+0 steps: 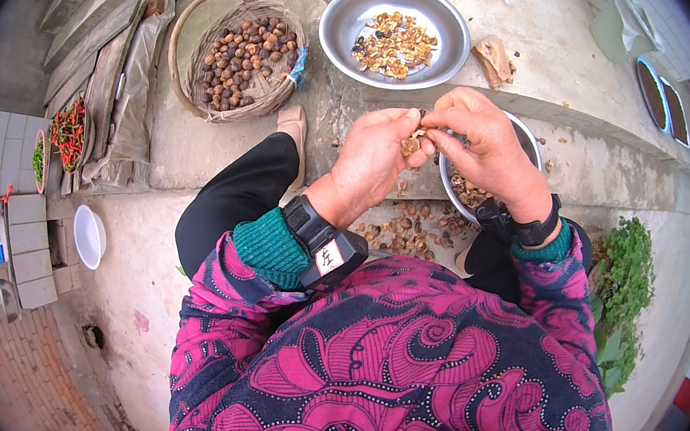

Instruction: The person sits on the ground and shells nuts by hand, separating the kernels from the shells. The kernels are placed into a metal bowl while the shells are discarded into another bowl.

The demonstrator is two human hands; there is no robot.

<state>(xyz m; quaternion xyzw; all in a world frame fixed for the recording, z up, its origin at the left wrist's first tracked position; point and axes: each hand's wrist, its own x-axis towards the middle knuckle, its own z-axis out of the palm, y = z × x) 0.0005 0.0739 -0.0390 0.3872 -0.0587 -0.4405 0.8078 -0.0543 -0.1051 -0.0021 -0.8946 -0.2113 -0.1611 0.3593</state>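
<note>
Between my two hands is a cracked walnut [412, 144], pale and brown, partly hidden by fingers. My left hand [372, 151] holds it, thumb on top and fingers curled beneath. The thumb and fingertips of my right hand [487, 143] pinch at the same walnut from the other side. Beyond my hands a wide steel basin [333, 35] holds walnut kernels [400, 43], some of them dark. Partly covered by my right hand and wrist, a second metal bowl [534, 149] contains broken walnut shells [466, 192].
A wicker basket [198, 74] of whole walnuts [244, 63] stands at the left. A stone block [493, 60] sits on the concrete ledge [587, 109]. Loose shells [410, 229] litter the ground between my feet. Further left are red peppers [68, 131] and a white basin [89, 237]; green plants [625, 279] grow at right.
</note>
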